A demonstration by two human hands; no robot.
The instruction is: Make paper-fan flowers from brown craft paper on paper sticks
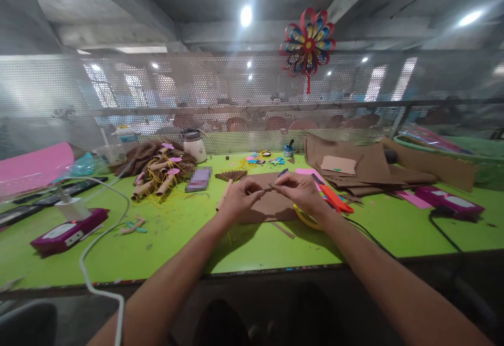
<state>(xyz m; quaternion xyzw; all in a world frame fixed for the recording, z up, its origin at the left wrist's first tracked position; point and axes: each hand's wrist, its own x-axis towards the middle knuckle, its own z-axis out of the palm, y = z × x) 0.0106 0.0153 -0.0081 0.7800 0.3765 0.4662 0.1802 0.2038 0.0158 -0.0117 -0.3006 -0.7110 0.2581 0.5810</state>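
Both hands meet above a sheet of brown paper [271,210] on the green table. My left hand [242,197] is closed in a pinch on one end of a small dark strip, too small to make out well. The other end sits between the pinched thumb and finger of my right hand [300,191]. Beside my right wrist lies a pair of scissors with yellow handles [305,219], partly hidden by the hand. Just right of it is an orange-red tool [334,199]. A pleated brown paper fan [231,175] lies beyond my left hand.
Rolled brown paper tubes with yellow string [163,184] lie at the left, near a phone [199,179] and a jug [194,145]. Purple power strips [69,230] stand at both sides. Folded brown paper [354,159] and a green basket [488,157] are at the right.
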